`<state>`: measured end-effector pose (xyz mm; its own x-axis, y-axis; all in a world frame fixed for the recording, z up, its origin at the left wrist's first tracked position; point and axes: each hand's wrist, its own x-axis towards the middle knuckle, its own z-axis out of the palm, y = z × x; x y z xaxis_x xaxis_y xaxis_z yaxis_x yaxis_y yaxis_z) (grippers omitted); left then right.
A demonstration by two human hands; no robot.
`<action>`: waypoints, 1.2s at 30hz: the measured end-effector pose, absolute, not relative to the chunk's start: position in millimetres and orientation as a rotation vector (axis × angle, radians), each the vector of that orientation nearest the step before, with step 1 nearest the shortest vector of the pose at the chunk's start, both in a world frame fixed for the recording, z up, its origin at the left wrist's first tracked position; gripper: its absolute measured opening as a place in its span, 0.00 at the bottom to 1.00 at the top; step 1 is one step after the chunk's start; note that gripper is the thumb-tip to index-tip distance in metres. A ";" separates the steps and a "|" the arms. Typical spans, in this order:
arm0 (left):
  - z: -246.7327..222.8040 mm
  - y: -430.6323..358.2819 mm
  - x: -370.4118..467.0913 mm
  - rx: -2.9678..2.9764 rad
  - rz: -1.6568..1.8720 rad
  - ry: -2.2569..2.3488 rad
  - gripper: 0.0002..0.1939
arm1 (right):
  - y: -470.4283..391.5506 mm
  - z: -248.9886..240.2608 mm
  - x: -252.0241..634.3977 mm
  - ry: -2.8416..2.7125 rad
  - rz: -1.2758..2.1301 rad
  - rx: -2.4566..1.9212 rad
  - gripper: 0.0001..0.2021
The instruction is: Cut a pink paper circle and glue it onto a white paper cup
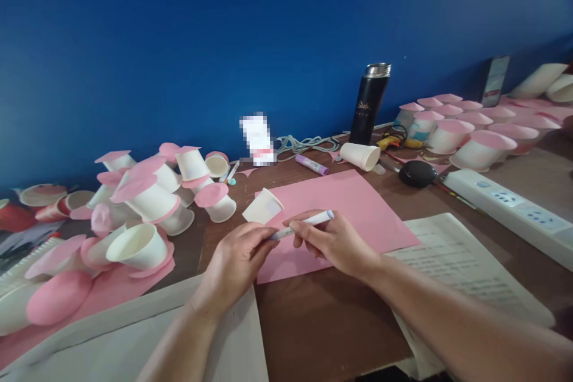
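Note:
Above a sheet of pink paper (pixel 353 209), a white marker pen (pixel 319 218) with a bluish end lies across both my hands. My left hand (pixel 235 256) pinches its left end between thumb and fingers. My right hand (pixel 335 243) grips the barrel, the thumb pressed on its side. Just behind my left fingers a white paper cup (pixel 262 207) lies tipped on the pink sheet. A purple glue stick (pixel 312 165) rests on the table beyond the sheet, near another paper cup (pixel 358 156) on its side.
Paper cups with pink paper discs crowd the left (pixel 152 197) and far right (pixel 474 131). A black flask (pixel 369 104) stands by the blue wall. A black round object (pixel 417 173), white power strip (pixel 514 209) and printed sheets (pixel 465 280) lie right. A pixelated patch (pixel 257 138) hides something.

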<state>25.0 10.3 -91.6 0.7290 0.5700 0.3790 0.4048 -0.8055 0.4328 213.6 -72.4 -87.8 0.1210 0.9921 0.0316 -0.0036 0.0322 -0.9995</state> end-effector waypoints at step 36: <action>-80.8 56.9 -21.9 2.208 0.361 2.256 0.21 | -60.5 -97.8 238.9 -1.172 0.887 -1.465 0.12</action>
<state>-21.9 56.9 -80.8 -0.0340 0.9825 0.1831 0.9906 0.0088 0.1364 238.9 -60.5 -97.8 0.2556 0.9656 0.0467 0.2173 -0.0103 -0.9761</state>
